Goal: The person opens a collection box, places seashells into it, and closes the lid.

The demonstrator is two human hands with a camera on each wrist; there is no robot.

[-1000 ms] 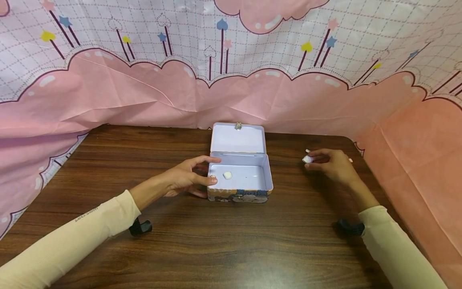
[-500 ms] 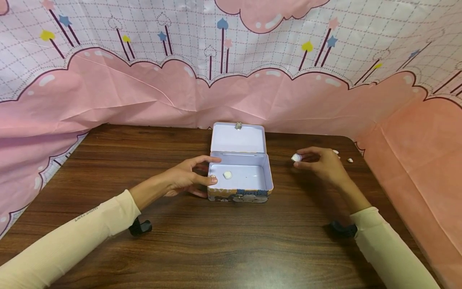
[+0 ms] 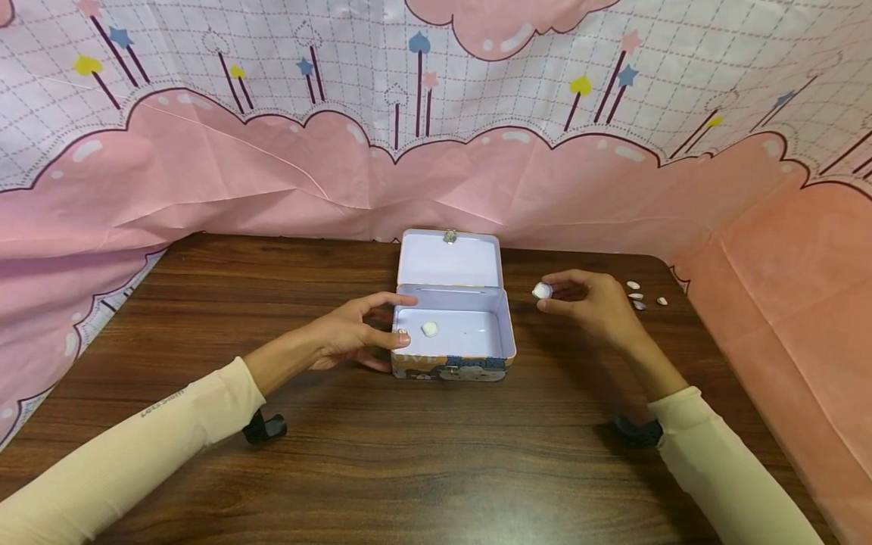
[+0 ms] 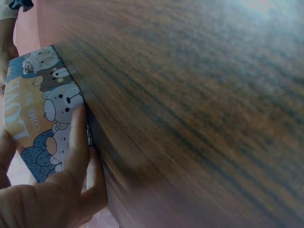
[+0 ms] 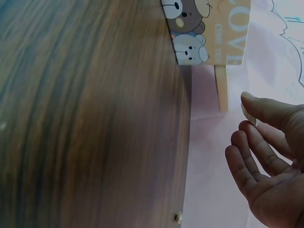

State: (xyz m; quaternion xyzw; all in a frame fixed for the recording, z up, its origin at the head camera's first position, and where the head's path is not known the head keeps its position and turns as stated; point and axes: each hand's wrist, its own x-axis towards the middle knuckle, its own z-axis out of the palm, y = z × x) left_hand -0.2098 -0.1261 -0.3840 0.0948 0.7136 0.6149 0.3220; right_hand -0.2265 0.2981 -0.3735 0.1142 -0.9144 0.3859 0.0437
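Observation:
My left hand [image 3: 350,333] holds the left end of an open tin box [image 3: 507,325]. Its thumb and index finger reach over the rim, while other fingers lie against the printed outer side [image 4: 61,97], which shows cartoon bears. On the box floor lies a white seashell [image 3: 429,329]. To the right of the box, above the table, my right hand [image 3: 589,303] pinches another white shell [image 3: 541,291] between thumb and fingers. In the right wrist view only an edge of this held shell [image 5: 248,115] shows beside the thumb.
Several small shells [image 3: 634,285] lie on the dark wooden table [image 3: 436,454] near its back right corner. The box's lid [image 3: 450,260] stands raised at the back, with a metal clasp [image 3: 450,237]. A pink patterned cloth [image 3: 286,174] hangs behind the table and along its right side.
My right hand has moved left toward the box with the pinched shell, uncovering the shells behind it on the table. The left hand and the box have stayed in place.

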